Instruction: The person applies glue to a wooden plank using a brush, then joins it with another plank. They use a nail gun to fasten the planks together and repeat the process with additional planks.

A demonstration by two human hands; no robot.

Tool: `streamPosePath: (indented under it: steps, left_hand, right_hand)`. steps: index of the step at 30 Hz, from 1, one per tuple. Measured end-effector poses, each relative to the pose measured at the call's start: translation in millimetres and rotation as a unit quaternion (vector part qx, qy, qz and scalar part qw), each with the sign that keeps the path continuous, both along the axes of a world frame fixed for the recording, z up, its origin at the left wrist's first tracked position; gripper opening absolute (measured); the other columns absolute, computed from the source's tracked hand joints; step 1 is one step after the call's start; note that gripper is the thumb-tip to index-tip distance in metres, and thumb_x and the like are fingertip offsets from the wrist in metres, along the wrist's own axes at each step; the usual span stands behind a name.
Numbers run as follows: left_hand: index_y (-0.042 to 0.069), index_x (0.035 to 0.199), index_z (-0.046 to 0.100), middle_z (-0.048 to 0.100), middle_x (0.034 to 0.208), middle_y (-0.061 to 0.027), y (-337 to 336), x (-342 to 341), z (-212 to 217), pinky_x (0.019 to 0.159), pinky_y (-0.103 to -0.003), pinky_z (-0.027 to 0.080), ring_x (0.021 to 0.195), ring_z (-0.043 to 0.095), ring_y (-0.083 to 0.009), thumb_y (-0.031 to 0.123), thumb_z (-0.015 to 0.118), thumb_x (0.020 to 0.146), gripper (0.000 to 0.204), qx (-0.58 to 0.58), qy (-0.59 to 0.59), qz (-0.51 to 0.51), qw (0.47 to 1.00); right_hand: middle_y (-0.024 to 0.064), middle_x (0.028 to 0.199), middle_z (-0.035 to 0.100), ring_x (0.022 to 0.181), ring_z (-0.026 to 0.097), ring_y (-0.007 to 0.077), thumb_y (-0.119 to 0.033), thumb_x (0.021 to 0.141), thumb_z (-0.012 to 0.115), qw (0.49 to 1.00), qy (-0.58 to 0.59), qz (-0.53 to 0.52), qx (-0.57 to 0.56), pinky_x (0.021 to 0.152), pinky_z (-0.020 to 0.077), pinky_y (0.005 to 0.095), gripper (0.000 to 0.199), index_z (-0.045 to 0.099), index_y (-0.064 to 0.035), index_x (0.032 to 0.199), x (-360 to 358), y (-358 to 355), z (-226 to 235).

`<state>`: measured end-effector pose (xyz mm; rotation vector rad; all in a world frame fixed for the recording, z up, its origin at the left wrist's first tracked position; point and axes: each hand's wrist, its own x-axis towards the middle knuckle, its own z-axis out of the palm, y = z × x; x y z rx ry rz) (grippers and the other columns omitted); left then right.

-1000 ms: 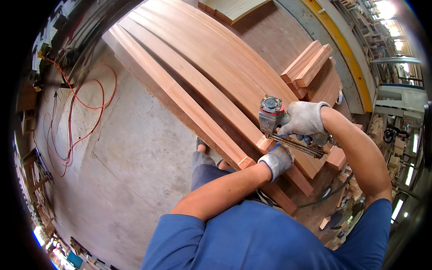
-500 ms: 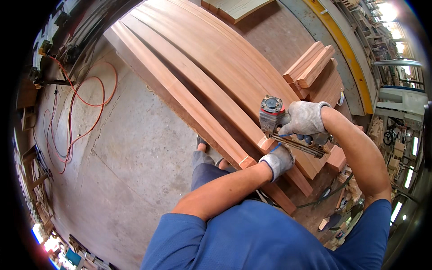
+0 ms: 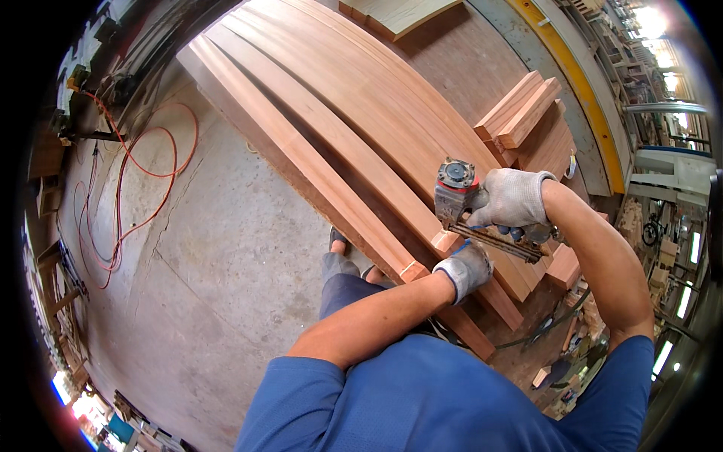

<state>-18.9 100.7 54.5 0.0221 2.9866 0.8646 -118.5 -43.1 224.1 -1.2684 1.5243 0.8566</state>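
In my gloved right hand is a pneumatic nail gun, its round capped head upward and its long magazine pointing right. The nose of the gun is down at a joint in a reddish wooden rail, near the rail's close end. Just below the gun, my gloved left hand is closed over that rail, its fingers partly hidden behind the wood. A second rail lies parallel along the left edge, with a pale line across its joint. Wide planks lie to the right of the rails.
Short wooden blocks are stacked on the right, beside a yellow-edged metal beam. Red air hoses coil on the concrete floor to the left. A dark hose runs near offcuts at lower right.
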Motion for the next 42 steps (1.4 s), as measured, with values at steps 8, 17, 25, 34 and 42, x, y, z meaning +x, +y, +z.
streamPosePath:
  steps: [8,17,25,34,42]
  left_hand:
    - [-0.001,0.112,0.071,0.077,0.107,-0.0207,3.5,1.5,-4.6,0.094,-0.046,0.057,0.105,0.074,-0.0391,0.017,0.067,0.092,0.028,0.029,0.013,0.009,0.999]
    - [0.004,0.112,0.08,0.079,0.113,-0.0186,12.0,-3.7,-10.4,0.098,-0.047,0.056,0.108,0.074,-0.0377,0.021,0.053,0.105,0.033,-0.004,0.016,0.051,0.999]
    - [0.005,0.112,0.081,0.08,0.114,-0.0169,5.9,-0.3,-1.6,0.096,-0.046,0.057,0.108,0.075,-0.0362,0.021,0.056,0.103,0.031,-0.028,0.007,0.031,0.999]
    - [0.008,0.105,0.081,0.08,0.107,-0.0166,13.9,-10.4,-20.4,0.09,-0.045,0.059,0.103,0.076,-0.0356,0.017,0.062,0.096,0.023,0.045,0.01,0.043,0.998]
    - [0.007,0.107,0.073,0.077,0.11,-0.0182,-17.5,-4.5,-31.1,0.093,-0.048,0.058,0.108,0.073,-0.0379,0.015,0.057,0.098,0.02,0.007,0.02,0.012,1.0]
  right_hand:
    - [0.0239,0.096,0.078,0.087,0.076,0.0343,-0.05,0.083,0.076,0.999,0.004,0.041,0.01,0.085,0.0606,0.0404,0.057,0.079,0.0019,0.105,22.2,-9.5,7.1]
    - [0.0256,0.099,0.078,0.092,0.077,0.0348,-0.051,0.082,0.078,0.996,0.036,0.073,0.028,0.088,0.0604,0.0409,0.062,0.078,0.0069,0.102,36.5,-13.3,3.5]
    - [0.0271,0.098,0.078,0.094,0.077,0.0365,-0.052,0.082,0.077,0.995,0.038,0.087,0.03,0.089,0.0602,0.0413,0.062,0.078,0.0067,0.101,38.2,-12.2,1.0]
    - [0.0269,0.093,0.076,0.089,0.075,0.0384,-0.047,0.087,0.072,0.949,-0.123,0.241,-0.162,0.085,0.0594,0.0437,0.051,0.077,0.0009,0.106,6.7,15.6,17.8]
    - [0.0283,0.1,0.075,0.096,0.073,0.0409,-0.034,0.086,0.08,0.931,0.028,-0.269,-0.246,0.092,0.0569,0.0424,0.044,0.076,-0.0012,0.115,-15.0,122.5,128.1]
